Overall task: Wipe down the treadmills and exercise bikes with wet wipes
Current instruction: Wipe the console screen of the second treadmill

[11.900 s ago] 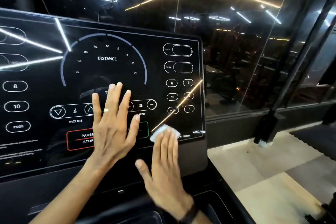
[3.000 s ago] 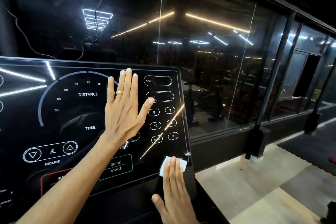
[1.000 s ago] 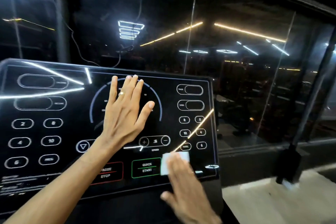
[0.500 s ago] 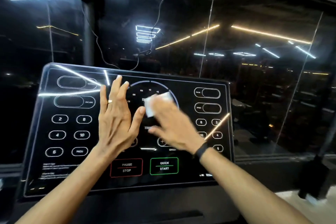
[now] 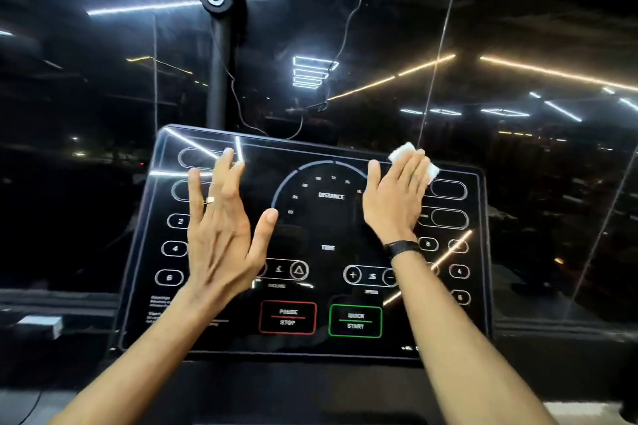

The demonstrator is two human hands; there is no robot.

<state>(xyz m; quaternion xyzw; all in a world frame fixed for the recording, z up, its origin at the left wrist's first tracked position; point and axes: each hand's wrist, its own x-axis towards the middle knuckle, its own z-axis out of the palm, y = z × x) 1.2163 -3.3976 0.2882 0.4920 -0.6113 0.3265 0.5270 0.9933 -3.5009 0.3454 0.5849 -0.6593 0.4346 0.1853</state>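
Observation:
The treadmill's glossy black console panel [image 5: 310, 345] fills the middle of the head view, with a distance dial, number buttons, and red and green start/stop buttons. My right hand [image 5: 395, 197] lies flat with straight fingers on the panel's upper right and presses a white wet wipe [image 5: 402, 152] against the top edge; the wipe shows past my fingertips. My left hand [image 5: 221, 231], with a ring on one finger, rests flat with spread fingers on the panel's left side over the number buttons.
A dark glass wall [image 5: 518, 45] stands right behind the console and reflects ceiling light strips. A black post [image 5: 218, 79] with a round fitting rises behind the panel's upper left. A cable [image 5: 348, 34] hangs down behind the top edge.
My right hand has slid the wipe from the dial area up and right to the top edge. My left hand has shifted left on the panel. The view has tilted down slightly.

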